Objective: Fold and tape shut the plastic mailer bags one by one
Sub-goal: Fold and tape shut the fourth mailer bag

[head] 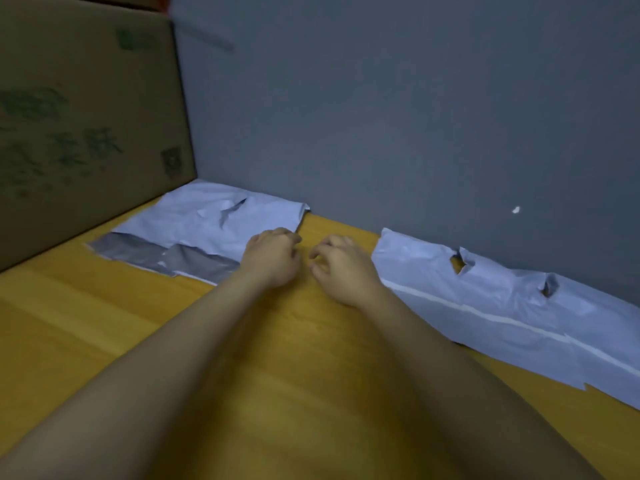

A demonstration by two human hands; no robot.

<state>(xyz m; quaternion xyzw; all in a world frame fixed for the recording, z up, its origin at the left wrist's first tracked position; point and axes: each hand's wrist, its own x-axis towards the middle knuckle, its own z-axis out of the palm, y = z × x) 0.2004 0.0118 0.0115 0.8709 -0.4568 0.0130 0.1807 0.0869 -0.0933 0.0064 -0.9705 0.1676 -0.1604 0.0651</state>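
Tabletop [104,323]: smooth yellow-orange wood grain, set against a flat grey wall [398,116].

Left mailer bag [214,223]: thin pale grey-blue plastic, crumpled, one torn slit near its far edge; darker grey inner face turned up along its near edge. Lies flat at the far left, in the corner between wall and box.

Right mailer bag [512,313]: same thin plastic, long and wrinkled, two ragged holes near the wall, a white strip running its length, jagged near edge. Lies flat along the wall at the right, well apart from the first.

Cardboard box [86,126]: brown, matte, blurred green print; stands at the far left.

Left hand [272,256]: fingers curled under, resting at the right edge of the left bag; whether it pinches the plastic cannot be told.

Right hand [341,268]: fingers loosely curled, nothing held, over bare wood between the two bags.
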